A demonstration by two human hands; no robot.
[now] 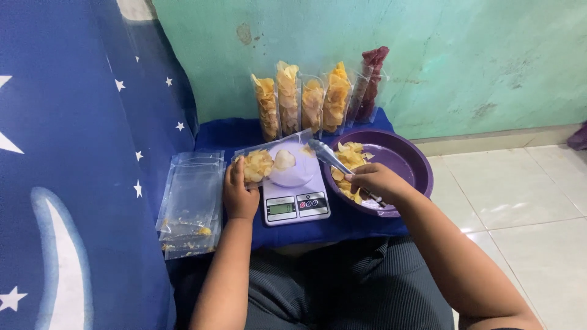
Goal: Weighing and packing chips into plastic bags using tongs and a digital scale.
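Observation:
A small white kitchen scale sits on a blue cloth in front of me. A clear plastic pouch with yellow chips in it lies across its platform. My left hand holds the pouch by its left end. My right hand grips metal tongs, whose tips point toward the pouch's mouth. Under that hand a purple bowl holds more yellow chips.
Several filled chip pouches and a dark red one lean against the green wall. A stack of empty clear pouches lies at the left, beside a blue star-patterned fabric. White floor tiles spread to the right.

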